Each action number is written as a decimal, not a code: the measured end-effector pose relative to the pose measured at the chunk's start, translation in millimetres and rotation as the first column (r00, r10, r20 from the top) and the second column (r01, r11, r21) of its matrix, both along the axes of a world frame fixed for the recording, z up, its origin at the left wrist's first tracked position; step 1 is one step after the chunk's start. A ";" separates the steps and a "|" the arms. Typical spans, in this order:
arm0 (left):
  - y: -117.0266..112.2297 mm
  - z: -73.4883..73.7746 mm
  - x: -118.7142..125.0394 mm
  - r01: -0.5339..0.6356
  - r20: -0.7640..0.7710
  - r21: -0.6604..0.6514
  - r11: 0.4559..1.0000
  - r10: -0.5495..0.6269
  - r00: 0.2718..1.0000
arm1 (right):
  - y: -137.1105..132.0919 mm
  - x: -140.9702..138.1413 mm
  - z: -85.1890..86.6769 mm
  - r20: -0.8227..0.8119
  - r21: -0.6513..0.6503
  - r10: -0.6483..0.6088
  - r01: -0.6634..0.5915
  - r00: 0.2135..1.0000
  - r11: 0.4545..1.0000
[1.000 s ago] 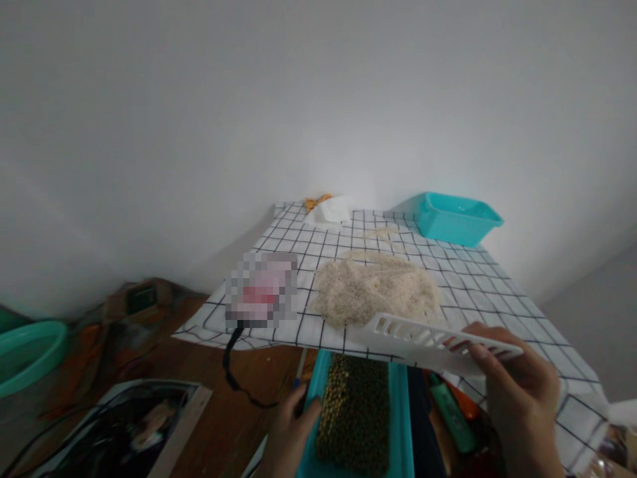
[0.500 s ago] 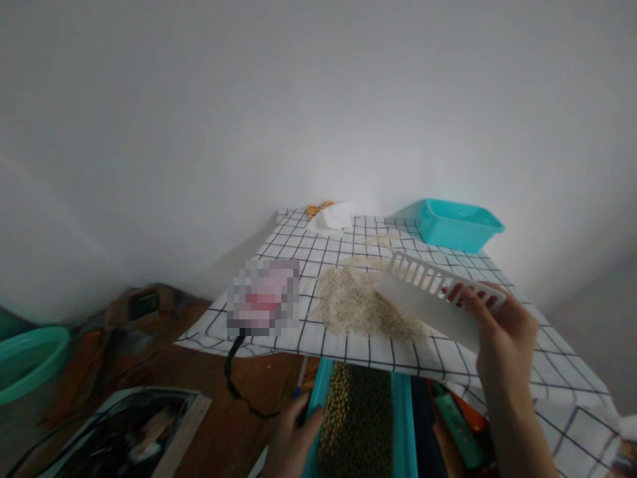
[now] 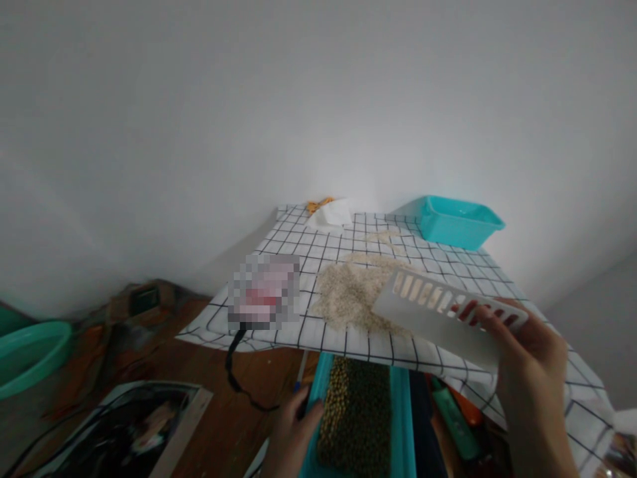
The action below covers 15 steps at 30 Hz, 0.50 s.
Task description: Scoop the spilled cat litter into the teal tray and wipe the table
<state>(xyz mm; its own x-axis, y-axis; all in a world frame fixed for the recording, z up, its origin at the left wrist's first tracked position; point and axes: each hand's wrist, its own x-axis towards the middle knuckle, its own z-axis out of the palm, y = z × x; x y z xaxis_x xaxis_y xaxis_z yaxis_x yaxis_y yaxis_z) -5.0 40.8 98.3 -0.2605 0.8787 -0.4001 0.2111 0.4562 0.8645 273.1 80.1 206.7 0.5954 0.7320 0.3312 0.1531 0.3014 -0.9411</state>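
My right hand (image 3: 532, 358) grips a white plastic panel (image 3: 438, 325) by its right end, with a row of slots along the upper edge. The panel's left end is over the near right side of a pile of pale grain (image 3: 348, 295) on the checked tablecloth (image 3: 318, 338). Below the table's front edge, my left hand (image 3: 293, 425) is closed over the left rim of a turquoise bin (image 3: 404, 418). Yellowish beans (image 3: 333, 405) lie along the left side of that bin, and small dark green beans (image 3: 365, 418) fill the rest.
A second turquoise bin (image 3: 460, 226) stands at the back right of the table. White tissue (image 3: 331, 214) lies at the back left. A pixelated pinkish object (image 3: 263, 292) with a black strap rests at the left front. A green basin (image 3: 34, 358) is on the far left.
My right hand has moved right and slightly towards me with the slotted panel, drawing it partly off the grain pile. My left hand stays on the bin rim.
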 end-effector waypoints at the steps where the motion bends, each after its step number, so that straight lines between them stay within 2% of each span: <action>1: 0.0 0.2 -0.1 -0.004 0.003 -0.004 1.000 0.004 1.000 | -1.7 0.3 -0.2 -0.004 -0.001 -0.006 0.006 1.000 1.000; 6: 1.3 1.3 -0.2 0.012 0.016 -0.018 1.000 -0.012 1.000 | -6.0 0.2 -0.3 0.016 0.008 -0.030 0.030 0.999 1.000; 12: 0.4 0.5 -0.2 0.020 0.004 0.020 1.000 -0.020 1.000 | -20.0 2.4 -2.2 0.100 -0.076 0.002 0.005 0.995 0.997; 15: -0.3 0.9 0.4 0.006 0.008 0.039 0.999 -0.006 1.000 | -28.8 7.7 -8.0 0.160 -0.035 -0.052 0.059 0.986 0.998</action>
